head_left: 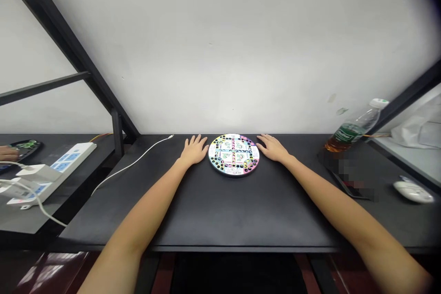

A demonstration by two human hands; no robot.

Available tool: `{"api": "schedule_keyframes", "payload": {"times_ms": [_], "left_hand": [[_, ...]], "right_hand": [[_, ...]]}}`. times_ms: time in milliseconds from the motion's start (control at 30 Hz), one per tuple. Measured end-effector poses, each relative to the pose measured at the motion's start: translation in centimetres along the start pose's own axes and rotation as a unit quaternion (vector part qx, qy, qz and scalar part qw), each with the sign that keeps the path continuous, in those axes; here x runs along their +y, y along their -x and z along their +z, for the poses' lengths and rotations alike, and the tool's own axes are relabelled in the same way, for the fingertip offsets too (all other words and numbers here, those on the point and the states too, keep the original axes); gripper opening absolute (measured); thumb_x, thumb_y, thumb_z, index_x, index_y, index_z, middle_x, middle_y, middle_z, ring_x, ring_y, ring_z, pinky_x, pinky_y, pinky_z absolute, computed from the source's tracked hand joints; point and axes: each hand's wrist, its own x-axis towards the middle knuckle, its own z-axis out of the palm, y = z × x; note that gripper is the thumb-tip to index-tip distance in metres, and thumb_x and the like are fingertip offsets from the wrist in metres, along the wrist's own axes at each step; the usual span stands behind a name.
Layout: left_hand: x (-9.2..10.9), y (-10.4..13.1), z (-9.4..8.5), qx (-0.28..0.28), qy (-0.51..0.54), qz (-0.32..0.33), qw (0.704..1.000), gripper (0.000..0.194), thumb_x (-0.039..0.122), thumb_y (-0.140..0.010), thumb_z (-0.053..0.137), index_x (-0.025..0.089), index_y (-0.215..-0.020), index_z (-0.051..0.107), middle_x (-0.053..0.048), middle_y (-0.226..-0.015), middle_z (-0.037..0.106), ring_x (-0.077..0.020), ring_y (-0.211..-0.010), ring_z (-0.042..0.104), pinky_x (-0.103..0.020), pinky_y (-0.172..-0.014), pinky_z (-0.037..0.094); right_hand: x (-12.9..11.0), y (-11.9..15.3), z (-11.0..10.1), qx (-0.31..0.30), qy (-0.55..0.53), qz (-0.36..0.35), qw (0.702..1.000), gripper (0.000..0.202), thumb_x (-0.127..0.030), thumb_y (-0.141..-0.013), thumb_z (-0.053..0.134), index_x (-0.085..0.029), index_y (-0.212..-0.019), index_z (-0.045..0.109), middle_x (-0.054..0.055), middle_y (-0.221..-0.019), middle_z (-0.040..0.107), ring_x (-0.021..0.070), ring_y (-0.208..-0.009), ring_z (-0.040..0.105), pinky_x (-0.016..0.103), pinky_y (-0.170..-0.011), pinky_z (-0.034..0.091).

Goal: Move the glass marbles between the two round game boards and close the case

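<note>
Round printed game board [233,155], multicolored with rows of dark circles, lies flat near the back edge of the black tabletop [241,213]. Left hand [194,149] palm down just beside its left rim, fingers spread; right hand [273,148] palm down just beside its right rim, fingers also loosely spread (can't tell whether either thumb touches the rim). White wall [223,55] right behind. Left of the left hand: thin white cable [134,163], curving along the table. Farther left, white power strip [74,158] with plugged-in white adapters [39,173], then another person's hand [8,153] at a dark round board [29,146] (cut off by frame). Far right: clear green-labeled bottle [347,133] with amber liquid, white rounded object [413,191] near it (blurry).
</note>
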Motion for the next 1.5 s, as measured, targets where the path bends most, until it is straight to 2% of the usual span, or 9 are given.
{"api": "schedule_keyframes", "payload": {"times_ms": [1500], "left_hand": [[-0.15,-0.05,0.19,0.002,-0.007,0.002,1.000,0.062,0.054,-0.100,0.022,0.026,-0.153,0.035,-0.008,-0.164,0.026,-0.0342,-0.151,0.021,-0.058,-0.120,0.019]], "right_hand": [[0.29,-0.14,0.48,0.010,0.003,-0.005,1.000,0.066,-0.055,-0.100,0.031,-0.013,-0.149,0.047,0.015,-0.157,0.039,0.0316,-0.146,0.033,0.047,-0.120,0.026]]}}
